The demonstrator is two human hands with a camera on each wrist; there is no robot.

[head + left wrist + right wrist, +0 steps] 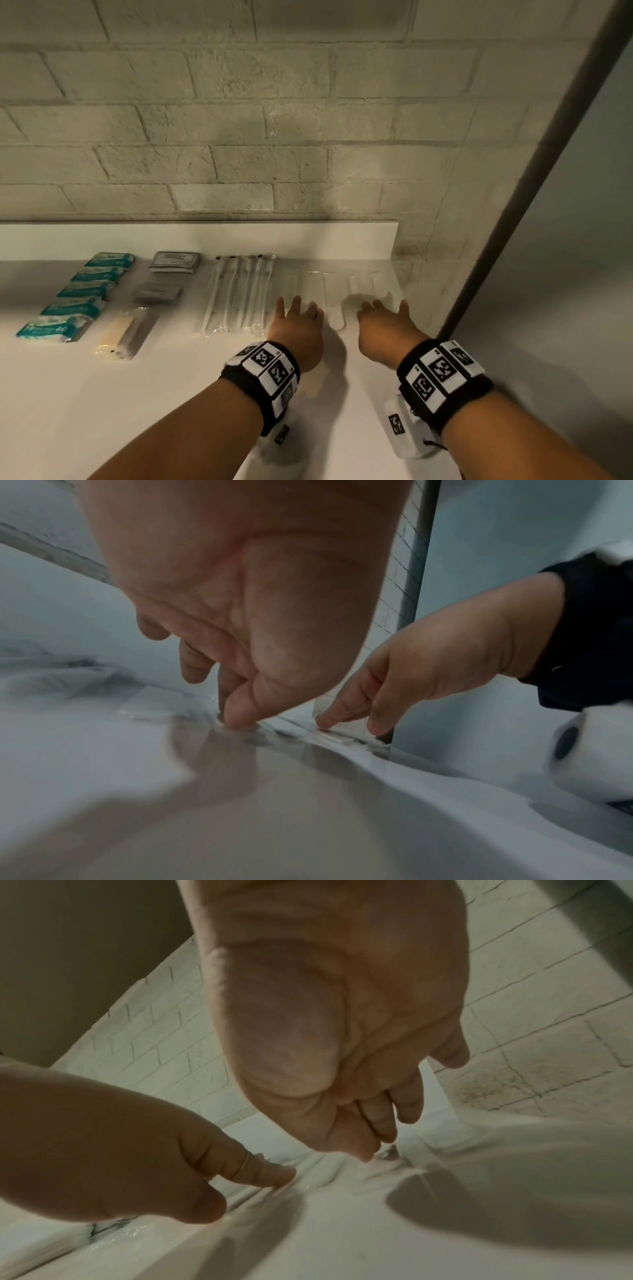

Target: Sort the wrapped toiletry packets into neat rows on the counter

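Note:
A row of flat white packets in clear wrap lies at the right end of the white counter. My left hand rests its straight, spread fingers on the near ends of the row's left packets. My right hand does the same on the right packets. In the left wrist view the left hand's thumb and a fingertip press on crinkled wrap, with the right hand touching beside it. The right wrist view shows the right hand and the left hand both touching the wrap.
Left of the hands lie wrapped toothbrushes, two grey packets, a yellowish packet and a column of teal packets. A brick wall backs the counter. A dark upright frame bounds the right end.

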